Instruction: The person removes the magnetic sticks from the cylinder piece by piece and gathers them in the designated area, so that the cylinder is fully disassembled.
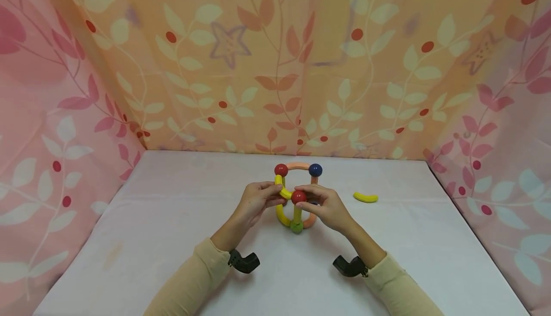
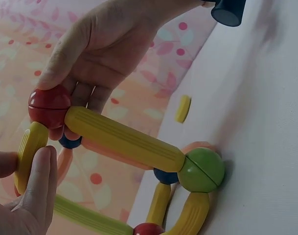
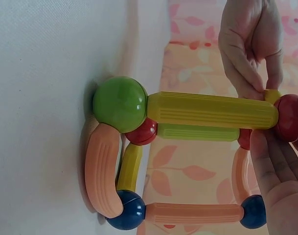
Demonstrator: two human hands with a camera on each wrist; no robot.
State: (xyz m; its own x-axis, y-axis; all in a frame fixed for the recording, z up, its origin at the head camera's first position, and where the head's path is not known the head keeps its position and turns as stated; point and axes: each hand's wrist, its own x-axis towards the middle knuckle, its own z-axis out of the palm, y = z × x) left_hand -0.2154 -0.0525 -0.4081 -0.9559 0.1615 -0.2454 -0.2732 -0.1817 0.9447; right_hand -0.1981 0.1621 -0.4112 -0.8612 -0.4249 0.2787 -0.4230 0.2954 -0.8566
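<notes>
A frame of ridged sticks and coloured balls stands in the middle of the table. My left hand (image 1: 255, 202) pinches a short curved yellow stick (image 2: 27, 159) at its upper front left. The near end of that stick meets a red ball (image 1: 299, 197), which my right hand (image 1: 330, 207) grips between thumb and fingers. A straight yellow stick (image 2: 126, 138) runs upright from the green ball (image 3: 120, 104) on the table to this red ball. Behind stand another upper red ball (image 1: 281, 170) and a blue ball (image 1: 315, 170), joined by a curved orange stick (image 1: 298, 166).
A loose curved yellow stick (image 1: 365, 197) lies on the white table (image 1: 172, 239) to the right of the frame. Patterned cloth (image 1: 284, 67) hangs at the back and both sides. Each wrist carries a black camera (image 1: 244, 261).
</notes>
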